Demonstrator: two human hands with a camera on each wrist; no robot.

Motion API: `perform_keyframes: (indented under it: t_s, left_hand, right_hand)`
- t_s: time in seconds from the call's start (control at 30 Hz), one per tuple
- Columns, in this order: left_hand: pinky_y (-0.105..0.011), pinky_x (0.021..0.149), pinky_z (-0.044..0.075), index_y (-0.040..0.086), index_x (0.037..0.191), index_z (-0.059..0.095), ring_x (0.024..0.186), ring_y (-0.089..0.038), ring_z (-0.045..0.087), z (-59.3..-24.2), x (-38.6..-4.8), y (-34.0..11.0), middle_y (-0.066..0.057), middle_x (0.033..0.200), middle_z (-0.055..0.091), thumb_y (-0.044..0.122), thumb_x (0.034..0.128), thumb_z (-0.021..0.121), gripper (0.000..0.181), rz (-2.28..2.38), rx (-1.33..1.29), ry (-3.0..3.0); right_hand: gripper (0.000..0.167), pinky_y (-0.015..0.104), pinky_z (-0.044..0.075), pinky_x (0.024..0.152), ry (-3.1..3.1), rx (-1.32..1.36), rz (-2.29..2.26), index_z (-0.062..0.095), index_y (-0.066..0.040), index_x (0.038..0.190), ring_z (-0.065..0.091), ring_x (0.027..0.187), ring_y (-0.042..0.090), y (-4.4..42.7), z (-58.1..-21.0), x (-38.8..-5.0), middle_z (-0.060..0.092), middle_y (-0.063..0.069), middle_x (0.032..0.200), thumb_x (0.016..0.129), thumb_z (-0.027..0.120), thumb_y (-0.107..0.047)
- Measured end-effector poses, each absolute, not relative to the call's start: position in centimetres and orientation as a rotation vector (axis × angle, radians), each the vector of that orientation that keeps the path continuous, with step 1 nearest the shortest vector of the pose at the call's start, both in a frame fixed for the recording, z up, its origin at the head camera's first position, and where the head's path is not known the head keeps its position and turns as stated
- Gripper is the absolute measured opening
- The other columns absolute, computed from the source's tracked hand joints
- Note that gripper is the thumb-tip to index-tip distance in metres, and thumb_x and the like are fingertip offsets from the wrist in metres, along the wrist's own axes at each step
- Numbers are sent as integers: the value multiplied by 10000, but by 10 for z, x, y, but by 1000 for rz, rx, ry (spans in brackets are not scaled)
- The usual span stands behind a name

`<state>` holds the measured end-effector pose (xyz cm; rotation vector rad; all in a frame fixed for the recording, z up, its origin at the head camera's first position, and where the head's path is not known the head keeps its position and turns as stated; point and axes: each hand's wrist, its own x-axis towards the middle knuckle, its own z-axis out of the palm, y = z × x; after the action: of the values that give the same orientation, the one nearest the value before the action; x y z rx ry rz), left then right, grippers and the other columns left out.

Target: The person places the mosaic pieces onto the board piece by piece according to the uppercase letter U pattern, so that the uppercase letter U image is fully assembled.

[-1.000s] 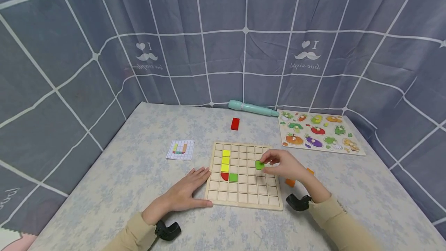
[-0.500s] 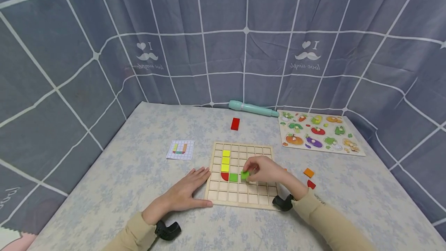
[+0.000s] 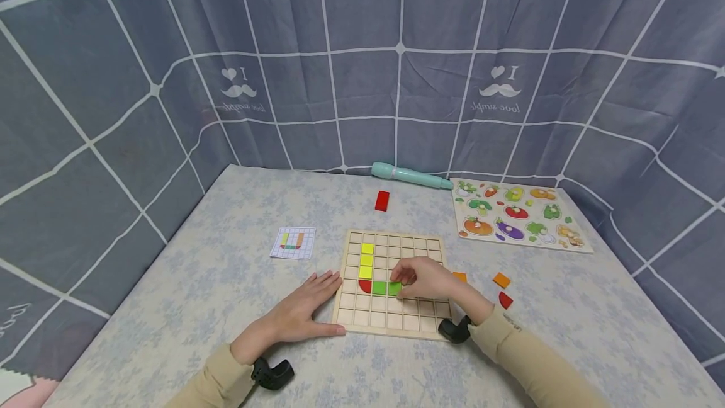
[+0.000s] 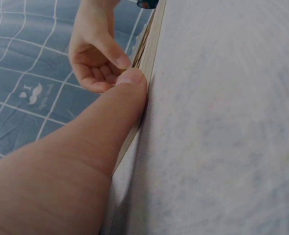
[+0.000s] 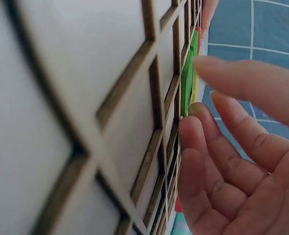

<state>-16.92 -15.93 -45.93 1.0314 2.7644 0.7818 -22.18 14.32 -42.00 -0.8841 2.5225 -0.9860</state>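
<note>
Backdrop: grey-blue cloth [image 3: 362, 93] with white grid lines and mustache prints, hung around a pale floral table [image 3: 226, 257], ahead of both hands.

Right hand: [image 3: 427, 279] fingers curled in, thumb on one side of the green tile [image 3: 394, 289] and fingertips at the other. Looks like a light edge pinch, probably so the tile can sit down between the ridges; can't tell how firm.

Green tile: under the right fingertips, in the cell right next to another green square [image 3: 379, 288].

Left hand: [image 3: 303, 313] flat and spread, fingertips and thumb against the board's left edge. My guess is it's keeping the board [image 3: 410, 323] from sliding.

On the board: left of the right hand, a red quarter-round [image 3: 365, 286], with a yellow column [image 3: 366, 260] above it.

Card: [image 3: 292, 243] just beyond the left hand, printed with a coloured U; handy for a glance, I'd say.

Loose bits: right of the right hand, an orange square [image 3: 501, 280] and red wedge [image 3: 505, 300], likely parked within easy reach.

Far side: past the right hand, a red block [image 3: 382, 201], teal stick [image 3: 411, 176] and veggie puzzle [image 3: 538, 228], probably out of the way.
</note>
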Motion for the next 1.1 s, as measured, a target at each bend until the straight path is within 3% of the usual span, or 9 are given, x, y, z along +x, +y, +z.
perform_keyframes:
  t_s: [0.37, 0.57, 0.73, 1.1]
  left_hand:
    - [-420, 1166, 106, 14, 1466, 292, 1412, -250, 168, -460, -170, -159, -101, 1527, 246, 621, 824, 583, 930, 781, 1038, 2768]
    - [-418, 1166, 107, 18, 1467, 292, 1413, -244, 163, -460, -170, -159, -95, 1529, 241, 618, 824, 585, 926, 774, 1025, 2764]
    - [-415, 1166, 112, 17, 1465, 297, 1412, -238, 167, -461, -170, -159, -92, 1528, 245, 619, 823, 587, 926, 765, 1028, 2772]
    - [-436, 1155, 142, 4, 1457, 313, 1403, -266, 199, -462, -170, -160, -106, 1518, 269, 616, 818, 595, 928, 773, 1047, 2795]
  right_hand:
    - [307, 281, 537, 723, 2595, -850, -1053, 651, -31, 1092, 607, 852, 145, 194, -391, -216, 653, 96, 995, 854, 706, -218]
    - [318, 267, 535, 720, 2685, -749, -1081, 653, -31, 1092, 597, 858, 144, 232, -380, -208, 643, 46, 999, 871, 687, -257]
    - [332, 262, 541, 732, 2727, -616, -1105, 649, -23, 1094, 598, 860, 161, 259, -383, -201, 646, 83, 1027, 868, 691, -263]
    - [309, 257, 528, 667, 2795, -445, -1077, 645, -6, 1086, 591, 818, 159, 291, -400, -190, 649, 36, 972, 876, 680, -230]
